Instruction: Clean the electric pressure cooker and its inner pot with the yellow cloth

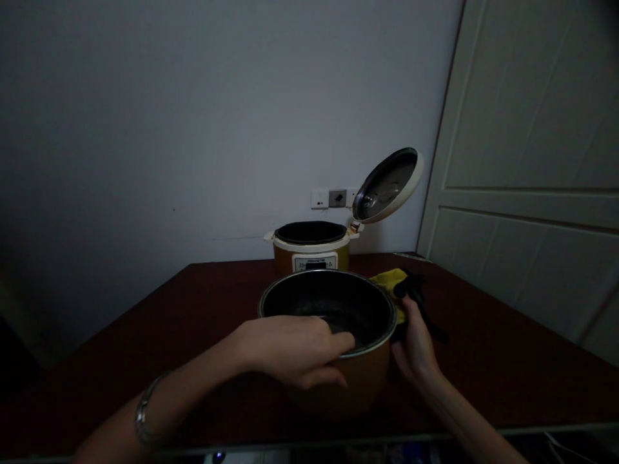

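A cooker's inner pot [338,386], dark inside with an orange-brown outer wall, is in front of me with its mouth facing up. My left hand [297,348] grips its near rim, fingers over the edge inside and thumb outside. At the pot's right side, my right hand [420,345] is pressed close against the wall; part of its fingers is hidden. Just beyond that hand lies a yellow and black item [391,280], cloth-like, its kind unclear. Behind the pot stands the orange and white electric cooker [344,254], its lid [394,187] raised to the right.
Everything rests on a dark red table [217,309], whose front edge [232,450] runs along the bottom of the view. Wall sockets [320,198] sit behind the cooker. A white panelled door [522,193] bounds the right side. The light is dim.
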`<action>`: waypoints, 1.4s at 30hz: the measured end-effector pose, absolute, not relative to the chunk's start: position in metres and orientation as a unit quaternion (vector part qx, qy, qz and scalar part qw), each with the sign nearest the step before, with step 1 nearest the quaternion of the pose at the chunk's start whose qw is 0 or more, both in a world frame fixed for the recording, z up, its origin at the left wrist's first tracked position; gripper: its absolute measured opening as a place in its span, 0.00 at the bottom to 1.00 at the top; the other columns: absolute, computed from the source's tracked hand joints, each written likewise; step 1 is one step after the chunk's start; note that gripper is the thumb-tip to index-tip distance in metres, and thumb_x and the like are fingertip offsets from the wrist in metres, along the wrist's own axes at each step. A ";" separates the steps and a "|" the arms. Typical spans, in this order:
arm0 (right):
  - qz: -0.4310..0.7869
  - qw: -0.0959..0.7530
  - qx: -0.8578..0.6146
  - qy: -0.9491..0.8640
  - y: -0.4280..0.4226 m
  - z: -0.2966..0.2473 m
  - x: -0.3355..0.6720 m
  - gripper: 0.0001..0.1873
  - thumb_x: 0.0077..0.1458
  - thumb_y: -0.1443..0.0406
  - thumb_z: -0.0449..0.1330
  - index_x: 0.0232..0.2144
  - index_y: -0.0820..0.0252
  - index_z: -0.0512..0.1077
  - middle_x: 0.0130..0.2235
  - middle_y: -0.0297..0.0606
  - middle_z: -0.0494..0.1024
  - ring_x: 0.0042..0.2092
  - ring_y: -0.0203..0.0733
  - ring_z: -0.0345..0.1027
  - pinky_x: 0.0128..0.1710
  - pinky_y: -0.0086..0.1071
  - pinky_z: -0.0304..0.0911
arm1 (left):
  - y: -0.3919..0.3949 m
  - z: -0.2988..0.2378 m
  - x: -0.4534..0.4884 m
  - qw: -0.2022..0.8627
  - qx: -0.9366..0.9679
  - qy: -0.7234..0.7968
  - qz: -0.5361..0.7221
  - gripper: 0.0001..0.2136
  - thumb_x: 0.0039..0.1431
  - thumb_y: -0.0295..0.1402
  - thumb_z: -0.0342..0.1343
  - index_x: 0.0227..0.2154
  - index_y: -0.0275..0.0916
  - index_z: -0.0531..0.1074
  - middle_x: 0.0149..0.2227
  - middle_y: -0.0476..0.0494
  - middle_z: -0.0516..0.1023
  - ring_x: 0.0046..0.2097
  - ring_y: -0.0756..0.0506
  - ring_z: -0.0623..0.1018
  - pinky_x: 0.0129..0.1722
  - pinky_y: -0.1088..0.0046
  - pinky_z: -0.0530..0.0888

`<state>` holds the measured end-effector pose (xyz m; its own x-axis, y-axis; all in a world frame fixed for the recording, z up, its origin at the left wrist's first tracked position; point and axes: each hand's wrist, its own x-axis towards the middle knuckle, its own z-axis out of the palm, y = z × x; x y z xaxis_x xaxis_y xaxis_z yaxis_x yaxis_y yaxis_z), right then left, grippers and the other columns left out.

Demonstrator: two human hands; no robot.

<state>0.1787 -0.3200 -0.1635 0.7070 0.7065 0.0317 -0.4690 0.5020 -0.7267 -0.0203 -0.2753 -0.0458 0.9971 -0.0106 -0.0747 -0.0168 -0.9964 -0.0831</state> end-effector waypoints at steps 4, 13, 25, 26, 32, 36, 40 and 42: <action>0.340 0.861 -0.354 -0.136 -0.315 -0.173 0.179 0.12 0.46 0.57 0.61 0.33 0.58 0.74 0.32 0.29 0.81 0.36 0.42 0.75 0.39 0.34 0.71 | -0.273 -0.053 -0.018 0.052 -0.997 0.005 0.050 0.12 0.57 0.40 0.55 0.39 0.37 0.68 0.26 0.42 0.77 0.24 0.45 0.75 0.16 0.73 0.55; 0.335 0.878 -0.321 -0.118 -0.309 -0.181 0.177 0.10 0.44 0.60 0.62 0.31 0.56 0.74 0.30 0.24 0.80 0.36 0.39 0.75 0.39 0.31 0.71 | -0.273 -0.061 -0.012 0.067 -0.995 -0.010 0.075 0.13 0.56 0.39 0.56 0.41 0.37 0.70 0.25 0.42 0.78 0.23 0.44 0.76 0.15 0.73 0.54; 0.327 0.875 -0.349 -0.073 -0.302 -0.194 0.183 0.15 0.41 0.58 0.62 0.34 0.59 0.73 0.31 0.28 0.80 0.38 0.40 0.74 0.42 0.33 0.69 | -0.268 -0.077 -0.008 0.091 -0.993 0.007 0.080 0.13 0.58 0.39 0.54 0.41 0.36 0.68 0.25 0.41 0.78 0.24 0.42 0.78 0.15 0.72 0.55; 0.327 0.875 -0.350 -0.071 -0.302 -0.195 0.183 0.15 0.41 0.58 0.62 0.34 0.59 0.73 0.31 0.28 0.80 0.38 0.40 0.74 0.42 0.32 0.69 | -0.268 -0.078 -0.008 0.090 -0.993 0.008 0.079 0.13 0.58 0.39 0.54 0.41 0.36 0.68 0.25 0.41 0.78 0.24 0.42 0.78 0.15 0.72 0.55; 0.308 0.882 -0.349 -0.067 -0.304 -0.203 0.185 0.15 0.43 0.59 0.61 0.35 0.59 0.73 0.31 0.27 0.79 0.33 0.38 0.74 0.38 0.31 0.69 | -0.267 -0.082 -0.006 0.083 -0.993 0.028 0.080 0.13 0.58 0.38 0.54 0.42 0.35 0.68 0.25 0.41 0.78 0.25 0.41 0.78 0.15 0.72 0.56; 0.332 0.881 -0.337 -0.029 -0.305 -0.204 0.185 0.13 0.42 0.60 0.62 0.33 0.59 0.73 0.30 0.26 0.80 0.30 0.36 0.73 0.37 0.30 0.70 | -0.265 -0.087 -0.005 0.084 -0.992 0.036 0.087 0.13 0.58 0.37 0.53 0.43 0.34 0.68 0.24 0.40 0.79 0.24 0.41 0.78 0.16 0.71 0.58; 0.332 0.880 -0.339 -0.017 -0.306 -0.204 0.184 0.12 0.41 0.61 0.61 0.31 0.59 0.73 0.27 0.25 0.79 0.28 0.36 0.73 0.36 0.31 0.70 | -0.264 -0.090 -0.005 0.087 -0.992 0.045 0.076 0.14 0.58 0.38 0.53 0.43 0.34 0.68 0.24 0.40 0.78 0.23 0.41 0.78 0.15 0.71 0.58; 0.331 0.879 -0.343 -0.024 -0.307 -0.204 0.184 0.12 0.41 0.61 0.61 0.31 0.59 0.73 0.26 0.26 0.79 0.28 0.37 0.73 0.35 0.32 0.71 | -0.265 -0.090 -0.005 0.088 -0.992 0.043 0.075 0.14 0.58 0.38 0.53 0.42 0.34 0.68 0.23 0.40 0.78 0.23 0.41 0.78 0.15 0.71 0.57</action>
